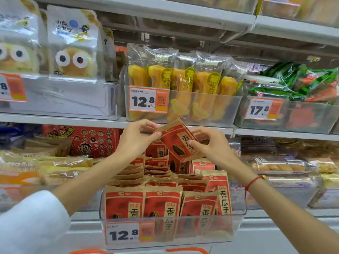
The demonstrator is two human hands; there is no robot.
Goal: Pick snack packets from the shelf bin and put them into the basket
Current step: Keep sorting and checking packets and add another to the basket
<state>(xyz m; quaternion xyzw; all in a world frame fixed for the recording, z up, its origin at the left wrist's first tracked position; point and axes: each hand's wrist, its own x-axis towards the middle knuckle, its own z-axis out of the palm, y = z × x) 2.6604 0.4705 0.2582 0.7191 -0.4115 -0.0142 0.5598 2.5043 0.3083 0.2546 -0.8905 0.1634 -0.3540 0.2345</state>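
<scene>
Packet [178, 140] is pinched by left hand [136, 138] and right hand [211, 145] above the bin [172, 230], lifted free of the stack for transfer.

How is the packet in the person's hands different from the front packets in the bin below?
The held packet is tilted and lifted clear; the front packets stand upright inside the clear bin. Both hands, left and right, pinch the held one; nothing touches the front ones. Same red-and-brown design.
</scene>
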